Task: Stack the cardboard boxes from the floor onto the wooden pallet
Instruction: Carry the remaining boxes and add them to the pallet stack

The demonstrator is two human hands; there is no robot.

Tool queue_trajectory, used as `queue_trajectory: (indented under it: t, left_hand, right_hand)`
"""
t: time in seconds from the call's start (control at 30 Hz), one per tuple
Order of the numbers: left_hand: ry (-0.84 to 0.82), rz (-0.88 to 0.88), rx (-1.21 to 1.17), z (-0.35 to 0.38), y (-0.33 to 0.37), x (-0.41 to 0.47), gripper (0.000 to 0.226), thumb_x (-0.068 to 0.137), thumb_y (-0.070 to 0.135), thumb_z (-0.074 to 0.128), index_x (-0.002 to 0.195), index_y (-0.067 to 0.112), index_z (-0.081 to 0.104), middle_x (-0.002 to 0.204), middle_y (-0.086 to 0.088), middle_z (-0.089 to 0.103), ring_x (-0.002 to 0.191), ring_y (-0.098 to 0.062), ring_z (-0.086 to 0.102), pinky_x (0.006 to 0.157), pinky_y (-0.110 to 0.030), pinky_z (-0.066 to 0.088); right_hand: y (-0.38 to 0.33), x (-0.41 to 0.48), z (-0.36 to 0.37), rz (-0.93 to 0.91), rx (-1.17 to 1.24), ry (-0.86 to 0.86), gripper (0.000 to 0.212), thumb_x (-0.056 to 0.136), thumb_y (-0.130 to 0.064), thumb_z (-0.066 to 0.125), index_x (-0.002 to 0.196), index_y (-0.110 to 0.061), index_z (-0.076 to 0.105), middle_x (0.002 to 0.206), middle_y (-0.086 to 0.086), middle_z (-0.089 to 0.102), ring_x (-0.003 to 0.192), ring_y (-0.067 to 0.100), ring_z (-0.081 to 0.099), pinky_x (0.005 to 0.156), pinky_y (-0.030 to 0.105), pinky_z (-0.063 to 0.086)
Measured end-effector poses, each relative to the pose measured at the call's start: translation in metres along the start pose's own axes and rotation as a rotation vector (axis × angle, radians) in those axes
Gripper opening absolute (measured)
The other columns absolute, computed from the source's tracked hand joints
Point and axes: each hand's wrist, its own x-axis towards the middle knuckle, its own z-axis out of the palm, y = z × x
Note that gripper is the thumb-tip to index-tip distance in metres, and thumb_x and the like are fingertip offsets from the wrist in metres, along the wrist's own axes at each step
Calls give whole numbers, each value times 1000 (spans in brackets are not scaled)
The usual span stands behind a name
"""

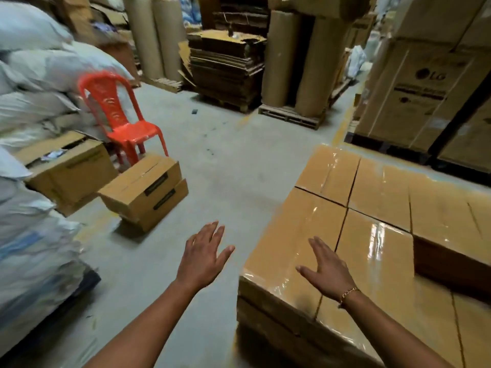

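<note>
1. Left hand [203, 257]: grip spread, fingers apart, palm down, empty, over bare concrete floor [233, 176].
2. Right hand [325, 266]: grip spread and empty, over the near-left corner of the stacked boxes [372, 235]; contact with the top cannot be told. A chain bracelet [348, 292] sits at the wrist.
3. Stacked boxes: closed cardboard cartons with glossy taped tops, packed edge to edge in a flat layer at right, with a further layer beneath. One slot on the right side sits lower, leaving a step. The pallet under them is not visible.
4. Open room: a clear strip of floor runs from the hands forward, between the stack's left edge and the sacks [32, 235] piled along the left.
5. Floor boxes [146, 192]: two closed cartons, one atop the other, tilted, on the floor ahead-left. Beside them an open carton [71, 168], contents blurred.
6. Red plastic chair [125, 115] stands just behind the floor boxes.
7. Far end: upright brown paper rolls [292, 65] on pallets, flattened cardboard piles [225, 65], large printed cartons [414, 88] at right.
</note>
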Motion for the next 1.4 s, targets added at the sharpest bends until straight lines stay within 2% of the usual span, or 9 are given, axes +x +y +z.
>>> queue_trajectory:
  t: [0.2,0.43,0.6,0.8,0.97,1.2,1.3,1.4]
  left_hand:
    - [20,-113,-18,-49,-124,44,72,99,68,22,161,31,21,169,8,12,156,-12,6,124,-41,10]
    - [35,-251,13,-109,-266,86,72,99,69,22,160,30,24,169,8,13,156,-14,7,124,-43,11]
    - [53,-324,10,-117,-343,122,77,94,74,16,158,32,28,168,9,17,155,-14,12,123,-44,15]
    - [49,-375,15,-115,-431,200,73,97,71,22,156,30,33,166,4,25,154,-18,18,121,-45,19]
    - [13,-473,18,-118,-505,283,69,100,69,24,156,31,31,167,5,22,154,-17,16,122,-44,17]
    - [-52,-592,-20,-113,-602,373,75,96,70,22,155,26,36,165,2,28,152,-20,22,120,-45,21]
    - [-98,-625,-30,-94,-655,407,69,100,65,28,156,25,34,166,1,26,152,-21,21,120,-45,20]
    - [-152,-656,-50,-64,-717,444,68,102,64,32,157,25,32,166,0,25,152,-21,21,120,-45,20]
  right_hand:
    - [-145,117,24,-167,18,-41,86,91,-63,55,159,-29,15,167,-7,10,153,14,15,119,40,25]
    - [-303,203,67,-318,61,-156,86,91,-61,57,159,-28,18,167,-7,12,152,15,17,119,40,26]
    - [-371,272,90,-362,95,-228,86,90,-62,58,159,-30,19,167,-7,15,152,14,19,120,41,26]
    - [-438,382,117,-382,96,-298,85,91,-60,58,159,-29,18,167,-7,14,152,16,19,120,41,26]
    - [-501,492,143,-384,120,-395,84,92,-58,58,159,-27,17,167,-4,16,152,17,20,120,43,26]
    - [-589,601,196,-283,310,-587,83,92,-48,65,158,-21,24,164,2,25,147,24,31,117,40,32]
    - [-623,638,242,-159,434,-683,85,90,-51,67,158,-23,24,164,1,26,146,25,34,116,45,34]
    - [-657,677,299,3,563,-738,84,92,-49,65,158,-19,23,162,4,30,144,27,37,115,42,35]
